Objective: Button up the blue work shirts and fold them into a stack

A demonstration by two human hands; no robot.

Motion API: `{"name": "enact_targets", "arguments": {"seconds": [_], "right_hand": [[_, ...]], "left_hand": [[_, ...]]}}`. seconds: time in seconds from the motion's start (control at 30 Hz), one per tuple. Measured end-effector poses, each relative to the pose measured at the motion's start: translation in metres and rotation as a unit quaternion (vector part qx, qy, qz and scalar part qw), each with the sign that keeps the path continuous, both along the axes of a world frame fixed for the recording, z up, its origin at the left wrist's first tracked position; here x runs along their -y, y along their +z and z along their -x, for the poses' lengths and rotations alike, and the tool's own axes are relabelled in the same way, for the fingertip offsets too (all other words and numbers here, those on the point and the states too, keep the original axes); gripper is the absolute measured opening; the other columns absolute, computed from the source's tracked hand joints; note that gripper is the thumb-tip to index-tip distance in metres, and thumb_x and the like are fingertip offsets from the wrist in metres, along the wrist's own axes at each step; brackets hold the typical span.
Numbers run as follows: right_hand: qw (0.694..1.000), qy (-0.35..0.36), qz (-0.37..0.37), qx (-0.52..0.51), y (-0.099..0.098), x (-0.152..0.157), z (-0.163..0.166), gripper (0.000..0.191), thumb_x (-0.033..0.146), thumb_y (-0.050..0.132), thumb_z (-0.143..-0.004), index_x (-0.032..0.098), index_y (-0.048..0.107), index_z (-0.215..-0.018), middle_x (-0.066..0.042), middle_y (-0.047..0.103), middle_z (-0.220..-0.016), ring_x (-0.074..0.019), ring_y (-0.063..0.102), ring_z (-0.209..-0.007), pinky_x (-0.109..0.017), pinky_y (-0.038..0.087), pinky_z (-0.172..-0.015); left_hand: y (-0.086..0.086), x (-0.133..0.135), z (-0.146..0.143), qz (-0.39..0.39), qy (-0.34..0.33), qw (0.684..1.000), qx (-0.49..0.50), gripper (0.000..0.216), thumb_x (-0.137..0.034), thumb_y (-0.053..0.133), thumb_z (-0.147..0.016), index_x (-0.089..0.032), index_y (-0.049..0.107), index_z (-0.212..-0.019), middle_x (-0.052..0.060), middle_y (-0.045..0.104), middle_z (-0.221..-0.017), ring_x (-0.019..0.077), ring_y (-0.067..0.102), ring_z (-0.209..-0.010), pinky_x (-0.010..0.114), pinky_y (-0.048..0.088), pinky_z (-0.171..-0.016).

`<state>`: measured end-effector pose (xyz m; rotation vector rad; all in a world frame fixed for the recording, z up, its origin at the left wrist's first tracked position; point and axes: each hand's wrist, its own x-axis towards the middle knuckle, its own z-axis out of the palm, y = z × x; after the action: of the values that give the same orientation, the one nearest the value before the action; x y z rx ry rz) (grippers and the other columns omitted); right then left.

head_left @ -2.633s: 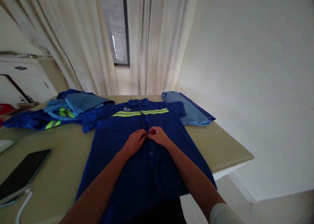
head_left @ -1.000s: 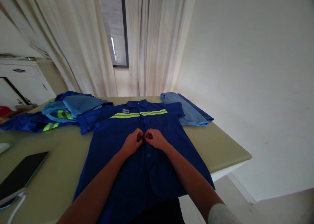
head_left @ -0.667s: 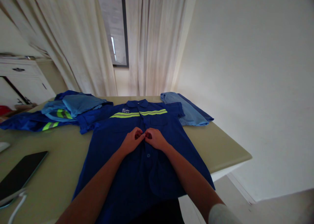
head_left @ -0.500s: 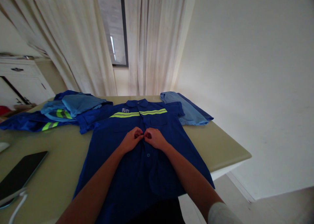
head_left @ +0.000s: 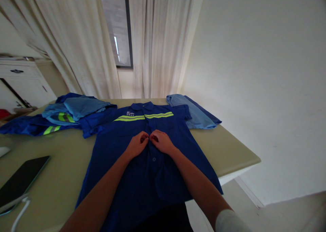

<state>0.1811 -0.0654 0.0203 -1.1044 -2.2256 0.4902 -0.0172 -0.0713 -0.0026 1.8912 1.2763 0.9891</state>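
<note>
A dark blue short-sleeved work shirt (head_left: 163, 177) lies front up, its collar at the far side and a yellow-green reflective band (head_left: 159, 115) across the chest. My left hand (head_left: 139, 144) pinches the shirt's front opening near the middle. Right beside it, my right hand (head_left: 161, 142) pinches the same front edge, fingertips almost meeting the left ones. What lies between the fingertips is hidden. Just below the hands, a round button (head_left: 154, 159) shows on the front strip.
Crumpled blue garments (head_left: 76, 110) with reflective strips lie at the far left of the table (head_left: 63, 157). Folded light blue cloth (head_left: 197, 113) lies at the far right. A dark tablet (head_left: 24, 179) and a white cable (head_left: 21, 213) are at the near left.
Both hands stay on the shirt front. The right fingers have shifted slightly upward, with a small change in their pinch. The shirt lies as before.
</note>
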Motion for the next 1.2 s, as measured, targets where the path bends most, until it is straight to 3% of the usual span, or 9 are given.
{"name": "enact_targets", "arguments": {"seconds": [0.2, 0.3, 0.37, 0.47, 0.63, 0.77, 0.93, 1.2], "right_hand": [[0.999, -0.017, 0.008, -0.027, -0.001, 0.000, 0.001, 0.011, 0.010, 0.067, -0.090, 0.021, 0.065, -0.093, 0.000, 0.060, -0.092, -0.0140, 0.058, -0.082, -0.026, 0.041, -0.076], [0.998, -0.024, 0.044, -0.039, -0.003, -0.002, 0.003, 0.013, 0.008, 0.069, -0.088, 0.020, 0.065, -0.091, 0.001, 0.059, -0.088, -0.0136, 0.057, -0.079, -0.025, 0.040, -0.074], [0.996, -0.032, 0.070, -0.041, -0.004, -0.004, 0.004, 0.014, 0.006, 0.070, -0.086, 0.019, 0.064, -0.089, 0.001, 0.059, -0.085, -0.0133, 0.056, -0.077, -0.025, 0.040, -0.072], [0.994, -0.040, 0.090, -0.047, -0.004, -0.005, 0.004, 0.012, 0.007, 0.069, -0.086, 0.018, 0.065, -0.088, 0.001, 0.060, -0.084, -0.0126, 0.055, -0.076, -0.024, 0.040, -0.072], [0.987, -0.054, 0.146, -0.050, -0.005, -0.007, 0.004, 0.007, 0.012, 0.066, -0.088, 0.019, 0.068, -0.087, 0.002, 0.063, -0.075, -0.0119, 0.055, -0.070, -0.023, 0.038, -0.066], [0.979, -0.068, 0.186, -0.047, -0.007, -0.010, 0.005, 0.008, 0.016, 0.065, -0.089, 0.018, 0.072, -0.087, 0.002, 0.065, -0.070, -0.0124, 0.056, -0.066, -0.023, 0.038, -0.063], [0.978, -0.059, 0.187, -0.066, -0.008, -0.012, 0.004, 0.009, 0.020, 0.067, -0.087, 0.018, 0.075, -0.088, 0.001, 0.069, -0.073, -0.0130, 0.060, -0.068, -0.023, 0.041, -0.064], [0.976, -0.074, 0.182, -0.094, -0.006, -0.015, 0.003, 0.012, 0.021, 0.065, -0.088, 0.016, 0.076, -0.088, -0.001, 0.073, -0.079, -0.0136, 0.063, -0.071, -0.024, 0.043, -0.066]], "left_hand": [[0.001, -0.004, 0.005, 0.013, -0.023, 0.999, 0.029, 0.020, -0.035, 0.062, -0.084, -0.020, 0.066, -0.097, 0.002, 0.072, -0.087, 0.0183, 0.065, -0.075, 0.030, 0.048, -0.069], [0.003, -0.002, 0.005, -0.006, -0.016, 0.999, -0.042, 0.018, -0.030, 0.060, -0.086, -0.021, 0.067, -0.100, 0.001, 0.070, -0.085, 0.0168, 0.060, -0.069, 0.030, 0.045, -0.066], [0.005, 0.001, 0.004, -0.041, -0.015, 0.993, -0.107, 0.018, -0.025, 0.060, -0.087, -0.022, 0.066, -0.104, 0.001, 0.071, -0.089, 0.0180, 0.062, -0.076, 0.031, 0.046, -0.072], [0.009, 0.007, 0.002, -0.109, -0.012, 0.973, -0.201, 0.023, -0.021, 0.061, -0.090, -0.025, 0.065, -0.112, 0.003, 0.071, -0.096, 0.0213, 0.064, -0.092, 0.033, 0.047, -0.083], [0.015, 0.013, 0.000, -0.191, -0.016, 0.935, -0.299, 0.018, -0.020, 0.060, -0.095, -0.025, 0.067, -0.110, 0.007, 0.072, -0.095, 0.0255, 0.063, -0.096, 0.036, 0.045, -0.086], [0.015, 0.013, 0.000, -0.215, -0.029, 0.928, -0.302, 0.015, -0.020, 0.060, -0.095, -0.023, 0.069, -0.107, 0.010, 0.072, -0.090, 0.0281, 0.063, -0.095, 0.039, 0.044, -0.086], [0.010, 0.015, -0.003, -0.222, -0.022, 0.928, -0.297, 0.019, -0.021, 0.053, -0.098, -0.019, 0.072, -0.099, 0.014, 0.071, -0.086, 0.0280, 0.062, -0.091, 0.040, 0.045, -0.084], [0.013, 0.015, -0.009, -0.233, -0.012, 0.914, -0.333, 0.031, -0.028, 0.045, -0.102, -0.017, 0.074, -0.104, 0.016, 0.073, -0.088, 0.0279, 0.062, -0.089, 0.040, 0.045, -0.083]]}}
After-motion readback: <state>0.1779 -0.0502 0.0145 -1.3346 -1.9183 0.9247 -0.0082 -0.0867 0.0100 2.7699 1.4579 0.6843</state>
